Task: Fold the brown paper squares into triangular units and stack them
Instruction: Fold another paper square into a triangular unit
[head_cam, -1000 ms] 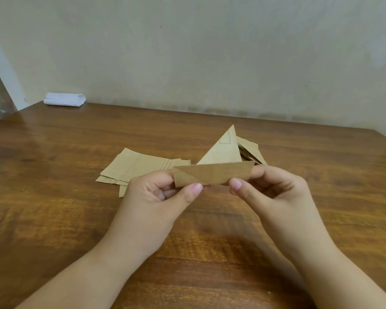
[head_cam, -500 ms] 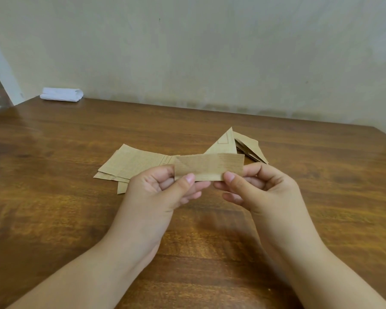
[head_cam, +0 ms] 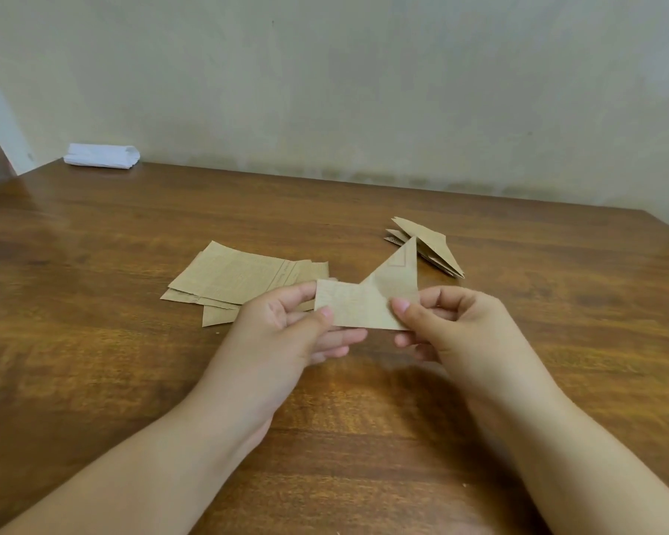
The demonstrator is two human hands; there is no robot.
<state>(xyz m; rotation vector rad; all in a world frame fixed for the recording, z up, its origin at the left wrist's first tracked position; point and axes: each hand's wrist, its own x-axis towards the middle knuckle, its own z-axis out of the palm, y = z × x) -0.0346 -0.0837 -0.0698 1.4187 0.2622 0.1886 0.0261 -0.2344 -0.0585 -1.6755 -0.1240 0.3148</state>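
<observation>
Paper strip (head_cam: 354,307) held above the table (head_cam: 93,245), just nearer than the stack of flat squares (head_cam: 244,281), right end turned up into a point. Left hand (head_cam: 282,330) pinching its left end, right hand (head_cam: 456,326) pinching its lower right corner, fingers (head_cam: 402,307) clamped on paper. Risk: loose pinch, slipping edges, crooked crease. Finished triangles (head_cam: 427,245) right of and beyond the strip; careless stacking likely to topple them

paper (head_cam: 358,306): tan-brown, faint print
squares (head_cam: 240,281): same tan, fine printed lines
units (head_cam: 429,247): tan-brown, plain
bench (head_cam: 93,372): glossy reddish-brown woodgrain
cloth (head_cam: 102,156): white
wall (head_cam: 364,90): pale beige, mottled
</observation>
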